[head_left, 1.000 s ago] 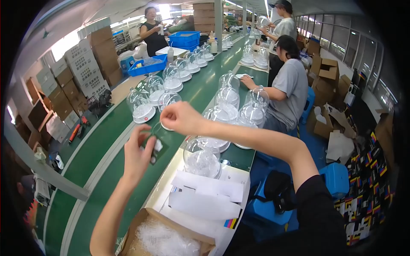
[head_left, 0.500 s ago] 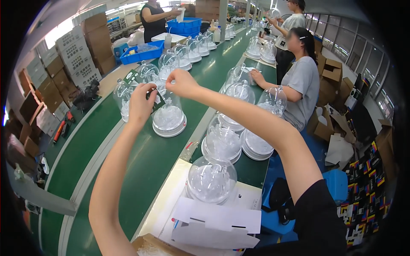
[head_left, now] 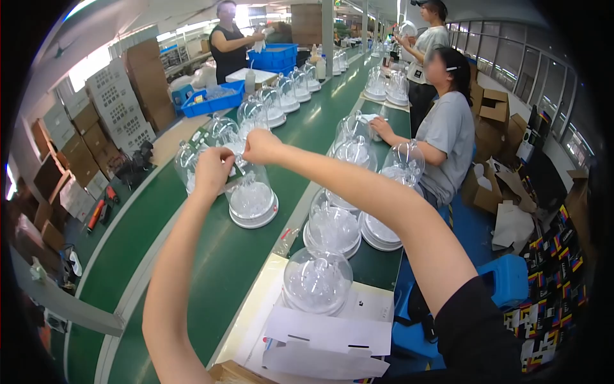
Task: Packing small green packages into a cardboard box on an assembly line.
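My left hand (head_left: 214, 169) is closed in a pinch on a dark green printed card (head_left: 205, 137), which shows on both sides of the fingers. Close beside it, my right hand (head_left: 261, 148) has its fingertips pressed together; anything between them is too small to make out. Both hands are raised above the green conveyor belt (head_left: 198, 281). Just below them stands a clear dome (head_left: 251, 201) on a round white base, its top partly hidden by my hands. Another clear dome (head_left: 185, 160) stands to the left of my left hand.
More domes (head_left: 332, 221) crowd the right side. A white carton piece (head_left: 326, 329) lies in front of the nearest dome (head_left: 318, 278). A person in grey (head_left: 448, 131) works at the right; others stand farther off. Blue bins (head_left: 214, 102) are at the far left.
The view has tilted, so the scene sits slightly lower in the picture. My hands remain pinched close together above the same dome. The gap between them looks slightly smaller.
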